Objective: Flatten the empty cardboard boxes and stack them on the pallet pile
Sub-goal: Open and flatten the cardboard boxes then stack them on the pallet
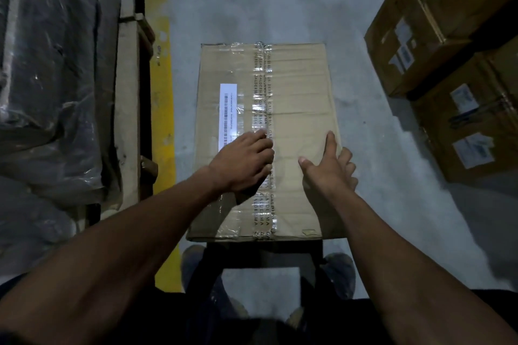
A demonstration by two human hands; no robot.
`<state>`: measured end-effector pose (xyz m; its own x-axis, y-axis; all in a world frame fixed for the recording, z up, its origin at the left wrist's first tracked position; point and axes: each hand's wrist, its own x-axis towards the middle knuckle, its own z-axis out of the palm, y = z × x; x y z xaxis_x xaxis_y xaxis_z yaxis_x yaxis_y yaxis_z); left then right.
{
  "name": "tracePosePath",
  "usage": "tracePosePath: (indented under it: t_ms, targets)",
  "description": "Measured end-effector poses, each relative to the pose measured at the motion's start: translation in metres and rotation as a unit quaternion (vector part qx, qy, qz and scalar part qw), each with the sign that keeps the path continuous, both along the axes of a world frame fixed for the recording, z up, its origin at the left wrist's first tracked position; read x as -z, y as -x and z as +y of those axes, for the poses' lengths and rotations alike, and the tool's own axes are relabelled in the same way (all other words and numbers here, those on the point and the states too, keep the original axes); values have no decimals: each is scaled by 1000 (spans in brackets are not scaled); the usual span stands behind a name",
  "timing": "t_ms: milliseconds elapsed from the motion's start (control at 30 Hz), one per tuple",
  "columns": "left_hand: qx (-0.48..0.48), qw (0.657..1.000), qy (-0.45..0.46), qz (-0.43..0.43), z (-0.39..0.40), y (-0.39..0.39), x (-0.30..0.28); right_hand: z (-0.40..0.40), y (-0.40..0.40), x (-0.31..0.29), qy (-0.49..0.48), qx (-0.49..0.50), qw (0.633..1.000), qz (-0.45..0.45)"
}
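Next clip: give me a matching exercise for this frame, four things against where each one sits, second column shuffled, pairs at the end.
Things:
1. left hand
2. right hand
3. white label
4. yellow line

Places:
A. painted on the floor, left of the box
B. on the printed tape strip
C. at the box's right edge
D. stuck on the box, left of the tape

Pairs: 1-B, 2-C, 3-D, 4-A

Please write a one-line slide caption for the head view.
Left hand curls over the tape seam of a cardboard box; right hand rests open.
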<state>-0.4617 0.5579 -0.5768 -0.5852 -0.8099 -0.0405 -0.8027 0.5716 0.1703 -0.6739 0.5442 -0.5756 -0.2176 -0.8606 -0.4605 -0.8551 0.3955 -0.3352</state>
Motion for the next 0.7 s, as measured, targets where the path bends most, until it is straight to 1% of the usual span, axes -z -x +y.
tracePosePath:
  t_ms: [167,267,333,367,433,500,567,633,700]
  targets:
    - [120,989,63,-64,-31,0,-12,0,-2,2,-5,-12,1000,2]
    - [139,988,53,-50,-45,4,-41,2,-1,2,-4,-16,1000,-4]
    - [121,990,29,-61,-46,2,-68,2,1,1,-12,-21,1000,-7]
    - [106,991,17,-81,-45,0,-83,1,1,0,-16,-23,1000,-9]
    - [72,984,4,-163,-38,-8,-104,1,1,-3,-22,-26,999,-12]
    - [39,968,-6,-246,-28,-19,-116,1,1,-5,-23,-26,999,-7]
    - [-5,954,-10,-298,-15,-34,-123,3,1,-6,-19,-27,999,-1]
    - [-60,944,-21,-323,-1,-47,-124,5,0,-7,-13,-28,1000,-3]
    - [-117,941,-49,-313,12,-56,-119,6,0,-7,-14,-29,999,-6]
